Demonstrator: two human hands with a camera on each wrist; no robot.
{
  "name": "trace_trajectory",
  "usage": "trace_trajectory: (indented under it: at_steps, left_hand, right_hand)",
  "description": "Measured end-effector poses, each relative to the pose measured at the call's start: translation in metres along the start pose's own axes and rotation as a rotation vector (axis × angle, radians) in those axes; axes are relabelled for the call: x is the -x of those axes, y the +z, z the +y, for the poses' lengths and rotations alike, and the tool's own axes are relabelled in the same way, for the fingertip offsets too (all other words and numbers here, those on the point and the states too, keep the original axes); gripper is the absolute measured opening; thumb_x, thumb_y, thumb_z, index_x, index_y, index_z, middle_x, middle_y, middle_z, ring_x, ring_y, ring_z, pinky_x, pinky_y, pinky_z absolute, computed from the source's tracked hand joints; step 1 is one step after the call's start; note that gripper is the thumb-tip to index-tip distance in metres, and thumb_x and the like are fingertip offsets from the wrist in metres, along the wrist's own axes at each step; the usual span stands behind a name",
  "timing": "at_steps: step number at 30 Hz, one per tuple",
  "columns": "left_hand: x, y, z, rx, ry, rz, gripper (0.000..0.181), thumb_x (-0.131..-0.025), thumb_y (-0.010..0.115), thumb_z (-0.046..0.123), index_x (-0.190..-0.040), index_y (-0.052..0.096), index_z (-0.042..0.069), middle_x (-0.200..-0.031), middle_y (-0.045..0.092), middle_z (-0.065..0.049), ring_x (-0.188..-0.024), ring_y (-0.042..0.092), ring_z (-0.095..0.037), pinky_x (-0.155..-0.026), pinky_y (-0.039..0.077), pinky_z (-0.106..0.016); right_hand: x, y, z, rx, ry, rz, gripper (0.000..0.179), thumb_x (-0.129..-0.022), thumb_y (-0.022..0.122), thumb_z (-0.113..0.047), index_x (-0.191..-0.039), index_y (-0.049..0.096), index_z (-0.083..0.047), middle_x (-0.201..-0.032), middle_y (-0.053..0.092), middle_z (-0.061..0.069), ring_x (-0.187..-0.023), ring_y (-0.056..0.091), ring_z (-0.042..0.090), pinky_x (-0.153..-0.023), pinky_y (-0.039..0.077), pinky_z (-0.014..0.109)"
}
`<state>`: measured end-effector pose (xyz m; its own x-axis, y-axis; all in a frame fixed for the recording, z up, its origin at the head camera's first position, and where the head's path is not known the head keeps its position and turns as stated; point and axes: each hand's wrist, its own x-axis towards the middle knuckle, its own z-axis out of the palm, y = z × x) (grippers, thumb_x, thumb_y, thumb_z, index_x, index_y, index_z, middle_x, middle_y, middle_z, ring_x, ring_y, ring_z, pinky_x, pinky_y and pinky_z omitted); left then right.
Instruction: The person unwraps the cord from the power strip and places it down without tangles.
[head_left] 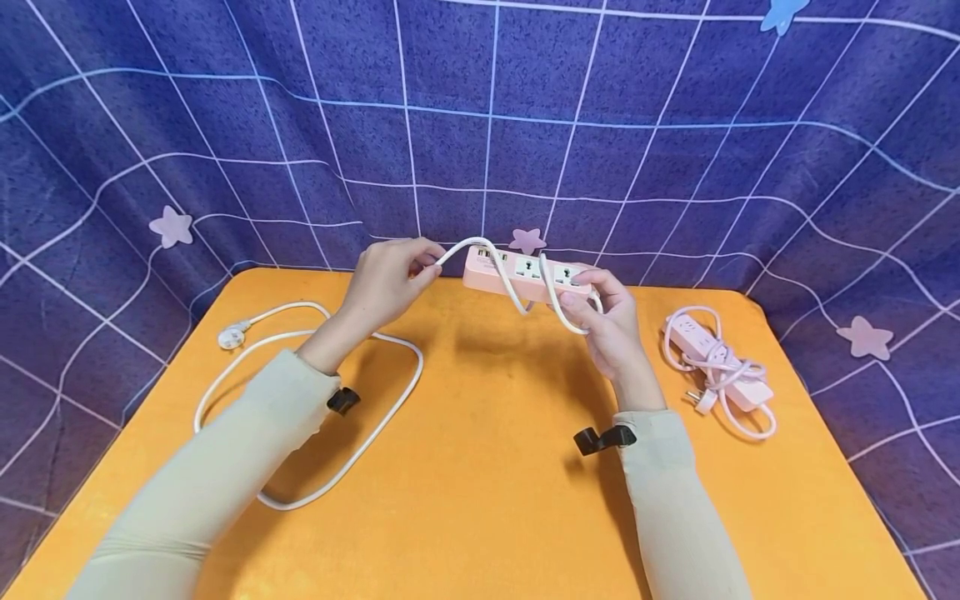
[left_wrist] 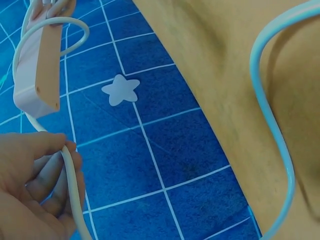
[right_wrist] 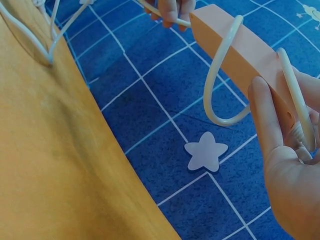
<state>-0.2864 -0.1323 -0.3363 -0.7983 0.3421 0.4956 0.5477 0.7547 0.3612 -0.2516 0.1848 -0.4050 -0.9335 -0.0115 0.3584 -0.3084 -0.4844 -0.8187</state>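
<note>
Pale sleeves (head_left: 213, 454) reach over the table (head_left: 487, 483). Above it, the right hand (head_left: 617, 329) grips one end of a pink power strip (head_left: 480, 277); the left hand (head_left: 386, 282) pinches its white cord (head_left: 420, 367). The strip seems light, rigid, best held by its sides; the cord, springy.

Your held power strip (head_left: 534, 288) looks smooth, matt plastic; its cord (left_wrist: 256, 62), glossier plastic; your sleeves (head_left: 225, 450) and the curtain (head_left: 450, 150), matt cloth.

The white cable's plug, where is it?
In the head view, the plug lies on the orange table, near its left edge, left of the left hand.
</note>
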Motion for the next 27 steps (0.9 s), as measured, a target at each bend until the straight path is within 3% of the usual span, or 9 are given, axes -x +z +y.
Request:
trace_trajectory:
  at_steps: [10, 15, 22, 27]
  left_hand:
    - [0.000, -0.008, -0.001, 0.036, 0.030, 0.045, 0.014, -0.096, 0.079, 0.015, -0.110, 0.079, 0.015, -0.097, 0.081, 0.001, -0.082, 0.073, -0.017, -0.079, 0.053, -0.040]
    - [0.003, -0.013, -0.004, 0.042, 0.060, 0.079, 0.015, -0.096, 0.080, 0.014, -0.111, 0.080, 0.017, -0.094, 0.079, 0.003, -0.077, 0.065, -0.014, -0.074, 0.047, -0.037]
    - [0.009, -0.020, -0.011, 0.038, 0.137, 0.099, 0.013, -0.096, 0.081, 0.015, -0.109, 0.080, 0.018, -0.089, 0.074, 0.005, -0.076, 0.063, -0.012, -0.071, 0.046, -0.034]
    - [0.014, -0.028, -0.018, 0.032, 0.208, 0.087, 0.015, -0.096, 0.081, 0.014, -0.110, 0.080, 0.018, -0.097, 0.076, 0.004, -0.082, 0.066, -0.012, -0.074, 0.051, -0.034]
  right_hand:
    - [0.000, 0.000, 0.001, 0.005, 0.006, 0.010, 0.040, -0.090, 0.058, 0.022, -0.098, 0.072, -0.014, -0.124, 0.063, 0.006, -0.100, 0.065, 0.017, -0.082, 0.065, 0.035]
    - [-0.001, 0.000, 0.000, 0.008, 0.007, 0.009, 0.040, -0.090, 0.058, 0.022, -0.098, 0.072, -0.014, -0.124, 0.062, 0.005, -0.096, 0.068, 0.016, -0.082, 0.064, 0.033]
    - [-0.001, 0.000, 0.001, 0.012, 0.006, 0.018, 0.039, -0.091, 0.061, 0.021, -0.098, 0.073, -0.015, -0.123, 0.062, 0.004, -0.095, 0.066, 0.014, -0.076, 0.062, 0.023]
    - [0.000, 0.001, 0.000, 0.013, 0.004, 0.021, 0.039, -0.090, 0.062, 0.021, -0.098, 0.073, -0.016, -0.123, 0.063, 0.003, -0.094, 0.064, 0.014, -0.072, 0.060, 0.020]
